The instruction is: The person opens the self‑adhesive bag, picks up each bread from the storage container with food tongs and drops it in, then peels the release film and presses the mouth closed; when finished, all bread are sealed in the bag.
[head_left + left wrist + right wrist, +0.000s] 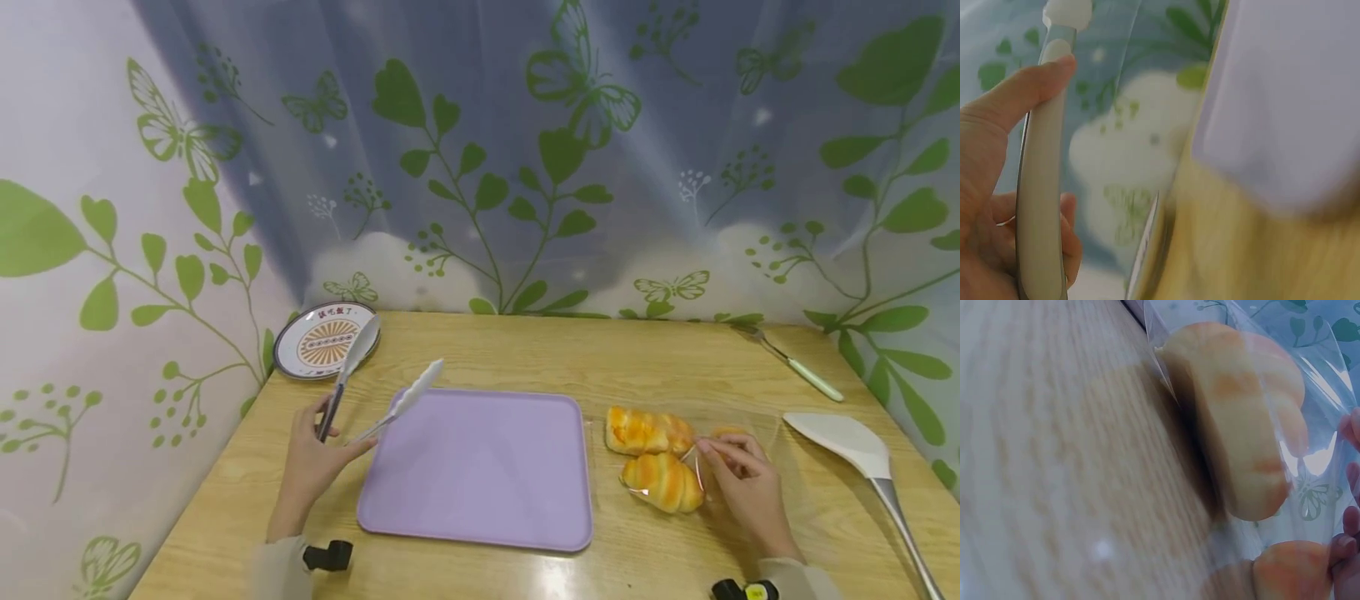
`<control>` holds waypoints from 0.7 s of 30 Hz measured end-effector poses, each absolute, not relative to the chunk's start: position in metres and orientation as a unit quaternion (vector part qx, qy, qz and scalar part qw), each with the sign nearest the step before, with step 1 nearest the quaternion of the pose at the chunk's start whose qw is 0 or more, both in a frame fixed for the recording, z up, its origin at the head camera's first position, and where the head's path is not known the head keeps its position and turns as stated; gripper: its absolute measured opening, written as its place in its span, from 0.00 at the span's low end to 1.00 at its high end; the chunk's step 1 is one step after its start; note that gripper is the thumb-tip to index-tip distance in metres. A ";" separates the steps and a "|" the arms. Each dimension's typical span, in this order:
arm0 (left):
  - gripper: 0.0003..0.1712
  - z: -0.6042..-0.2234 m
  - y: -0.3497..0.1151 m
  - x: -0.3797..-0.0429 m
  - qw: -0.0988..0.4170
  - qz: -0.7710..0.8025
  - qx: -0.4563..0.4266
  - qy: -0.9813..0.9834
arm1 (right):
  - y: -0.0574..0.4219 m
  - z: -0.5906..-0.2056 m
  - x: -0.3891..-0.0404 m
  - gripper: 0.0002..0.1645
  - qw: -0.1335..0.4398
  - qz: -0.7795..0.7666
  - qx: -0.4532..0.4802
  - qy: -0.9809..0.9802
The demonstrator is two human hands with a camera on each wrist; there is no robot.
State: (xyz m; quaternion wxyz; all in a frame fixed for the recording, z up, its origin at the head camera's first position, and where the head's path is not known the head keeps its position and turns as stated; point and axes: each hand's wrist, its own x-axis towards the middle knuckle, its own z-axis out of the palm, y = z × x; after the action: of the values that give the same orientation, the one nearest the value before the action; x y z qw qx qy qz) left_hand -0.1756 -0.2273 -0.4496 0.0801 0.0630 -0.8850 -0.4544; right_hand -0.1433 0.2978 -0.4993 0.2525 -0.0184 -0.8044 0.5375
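Observation:
My left hand [311,454] grips a pair of metal tongs [375,383] with pale tips, held spread above the table left of the lilac tray [480,508]. In the left wrist view my thumb lies along one tong arm [1041,187]. Right of the tray, golden bread rolls [648,431] [663,482] lie in a clear plastic bag [750,417]. My right hand [738,479] pinches the bag's film beside the rolls. The right wrist view shows a roll [1241,425] through the plastic [1310,381], with fingertips [1350,531] at the right edge.
A patterned round plate [324,340] sits at the table's back left corner. A fork with a green handle [795,367] and a white spatula [855,450] lie at the right. Leaf-print curtains close off the back and sides of the wooden table [525,350].

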 end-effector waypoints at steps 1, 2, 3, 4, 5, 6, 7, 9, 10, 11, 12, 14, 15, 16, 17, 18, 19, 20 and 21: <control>0.58 -0.450 -0.235 -0.172 0.080 -0.449 0.078 -0.887 | 0.297 -0.500 -0.143 0.07 0.252 0.540 -0.019 -0.802; 0.58 -0.450 -0.243 -0.169 0.081 -0.444 0.094 -0.887 | 0.297 -0.500 -0.143 0.07 0.252 0.543 -0.020 -0.801; 0.59 -0.450 -0.251 -0.165 0.081 -0.440 0.107 -0.888 | 0.297 -0.500 -0.143 0.07 0.252 0.545 -0.021 -0.799; 0.59 -0.451 -0.258 -0.161 0.081 -0.439 0.119 -0.887 | 0.297 -0.501 -0.143 0.07 0.253 0.546 -0.021 -0.799; 0.60 -0.451 -0.266 -0.159 0.083 -0.435 0.129 -0.887 | 0.297 -0.501 -0.143 0.07 0.254 0.545 -0.022 -0.799; 0.60 -0.451 -0.273 -0.156 0.087 -0.432 0.140 -0.887 | 0.296 -0.501 -0.143 0.07 0.255 0.544 -0.022 -0.799; 0.60 -0.452 -0.280 -0.154 0.090 -0.428 0.152 -0.886 | 0.296 -0.501 -0.143 0.07 0.256 0.543 -0.023 -0.800; 0.60 -0.453 -0.293 -0.149 0.091 -0.418 0.171 -0.888 | 0.296 -0.501 -0.143 0.08 0.259 0.539 -0.023 -0.801; 0.60 -0.454 -0.299 -0.148 0.090 -0.415 0.180 -0.887 | 0.296 -0.501 -0.143 0.08 0.260 0.541 -0.023 -0.800; 0.61 -0.455 -0.304 -0.146 0.084 -0.408 0.190 -0.889 | 0.296 -0.500 -0.143 0.08 0.261 0.542 -0.023 -0.799; 0.60 -0.456 -0.308 -0.145 0.077 -0.404 0.199 -0.889 | 0.296 -0.500 -0.143 0.08 0.262 0.542 -0.022 -0.798; 0.61 -0.459 -0.316 -0.143 0.055 -0.404 0.211 -0.889 | 0.296 -0.500 -0.143 0.08 0.264 0.544 -0.019 -0.797; 0.60 -0.460 -0.320 -0.142 0.042 -0.406 0.213 -0.888 | 0.296 -0.499 -0.143 0.08 0.265 0.544 -0.017 -0.796; 0.61 -0.462 -0.322 -0.141 0.030 -0.408 0.215 -0.887 | 0.297 -0.499 -0.143 0.08 0.264 0.544 -0.015 -0.796; 0.61 -0.463 -0.325 -0.140 0.018 -0.409 0.217 -0.886 | 0.297 -0.499 -0.143 0.08 0.264 0.541 -0.013 -0.798; 0.60 -0.465 -0.328 -0.139 0.011 -0.411 0.216 -0.886 | 0.297 -0.500 -0.143 0.08 0.264 0.541 -0.011 -0.799; 0.60 -0.467 -0.330 -0.138 0.003 -0.413 0.215 -0.885 | 0.297 -0.500 -0.143 0.08 0.263 0.541 -0.010 -0.799; 0.60 -0.468 -0.331 -0.137 -0.005 -0.417 0.214 -0.884 | 0.297 -0.500 -0.143 0.08 0.261 0.541 -0.009 -0.800; 0.59 -0.470 -0.332 -0.137 -0.008 -0.422 0.214 -0.881 | 0.297 -0.501 -0.143 0.08 0.259 0.541 -0.008 -0.800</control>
State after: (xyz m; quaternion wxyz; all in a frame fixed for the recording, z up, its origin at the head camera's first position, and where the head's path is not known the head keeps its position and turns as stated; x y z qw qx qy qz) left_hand -0.1368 -0.3322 -0.4697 -0.0084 0.2136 -0.8811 -0.4220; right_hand -0.1433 0.2973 -0.5008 0.2586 -0.0079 -0.8001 0.5412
